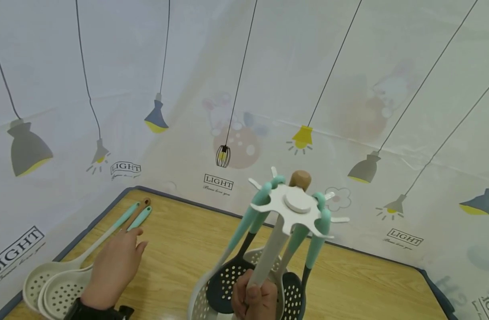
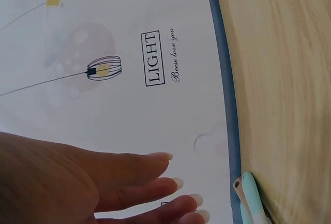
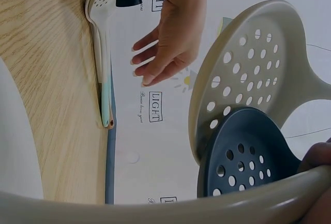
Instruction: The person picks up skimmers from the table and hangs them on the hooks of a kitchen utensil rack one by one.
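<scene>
Slotted spoons [image 1: 224, 291] are hanging from a white rack [image 1: 283, 209], its stem gripped in the right hand [image 1: 254, 295], several already up, while three loose spoons [image 1: 66, 290] are still lying at the bench's [image 1: 174, 244] left edge, the left hand [image 1: 114, 266] hovering near, fingers loosely spread, holding nothing.

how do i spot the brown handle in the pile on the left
Start at the table and go to its left side, where a pile of utensils lies. Follow it to the far end, just past the left hand in the head view. The brown handle sits between two teal handles, the only one there not teal.
</scene>
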`<action>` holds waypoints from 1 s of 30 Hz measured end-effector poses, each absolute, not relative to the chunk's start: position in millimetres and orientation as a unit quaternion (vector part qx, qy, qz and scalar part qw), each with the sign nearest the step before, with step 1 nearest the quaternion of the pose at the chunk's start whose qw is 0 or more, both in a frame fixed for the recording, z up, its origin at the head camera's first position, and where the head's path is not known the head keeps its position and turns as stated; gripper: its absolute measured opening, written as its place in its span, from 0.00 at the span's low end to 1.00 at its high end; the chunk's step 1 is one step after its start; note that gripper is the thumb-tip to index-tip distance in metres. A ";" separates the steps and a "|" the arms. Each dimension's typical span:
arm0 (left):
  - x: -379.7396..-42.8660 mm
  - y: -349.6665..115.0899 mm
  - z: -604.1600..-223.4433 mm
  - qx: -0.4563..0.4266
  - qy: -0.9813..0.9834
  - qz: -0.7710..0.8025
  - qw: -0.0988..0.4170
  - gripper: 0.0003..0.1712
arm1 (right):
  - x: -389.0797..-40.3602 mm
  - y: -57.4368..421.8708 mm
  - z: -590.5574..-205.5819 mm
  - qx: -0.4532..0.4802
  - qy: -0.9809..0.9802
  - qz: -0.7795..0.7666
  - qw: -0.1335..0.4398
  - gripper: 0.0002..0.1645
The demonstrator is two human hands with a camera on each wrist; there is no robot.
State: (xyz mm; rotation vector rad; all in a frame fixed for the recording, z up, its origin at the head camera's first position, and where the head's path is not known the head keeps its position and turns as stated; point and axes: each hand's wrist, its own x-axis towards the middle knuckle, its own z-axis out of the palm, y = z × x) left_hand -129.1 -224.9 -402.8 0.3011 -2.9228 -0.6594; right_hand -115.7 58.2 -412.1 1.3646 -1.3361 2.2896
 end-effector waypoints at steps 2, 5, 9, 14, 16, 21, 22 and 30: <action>-131.3 -228.6 -406.2 0.104 -0.970 -0.212 0.055 0.23 | -116.1 58.4 -411.8 0.456 -0.447 0.765 0.079 0.28; -132.3 -234.4 -413.2 0.105 -0.972 -0.199 0.065 0.22 | -116.2 58.6 -411.7 0.455 -0.449 0.765 0.077 0.28; -130.3 -242.1 -423.2 0.094 -0.972 -0.187 0.104 0.17 | -116.2 58.5 -411.8 0.457 -0.448 0.765 0.077 0.28; -129.8 -250.4 -430.6 0.090 -0.972 -0.183 0.119 0.13 | -115.4 58.6 -412.0 0.454 -0.450 0.766 0.076 0.28; -130.5 -252.8 -432.1 0.091 -0.973 -0.182 0.110 0.15 | -115.1 58.7 -412.0 0.453 -0.451 0.765 0.075 0.28; -131.9 -256.8 -435.3 0.097 -0.975 -0.182 0.084 0.17 | -115.3 58.7 -411.7 0.454 -0.450 0.765 0.077 0.28; -131.9 -257.3 -436.0 0.099 -0.975 -0.182 0.081 0.16 | -115.3 58.6 -411.8 0.455 -0.450 0.764 0.077 0.28; -132.1 -260.1 -442.0 0.098 -0.977 -0.173 0.082 0.12 | -116.6 57.8 -411.5 0.463 -0.442 0.764 0.078 0.29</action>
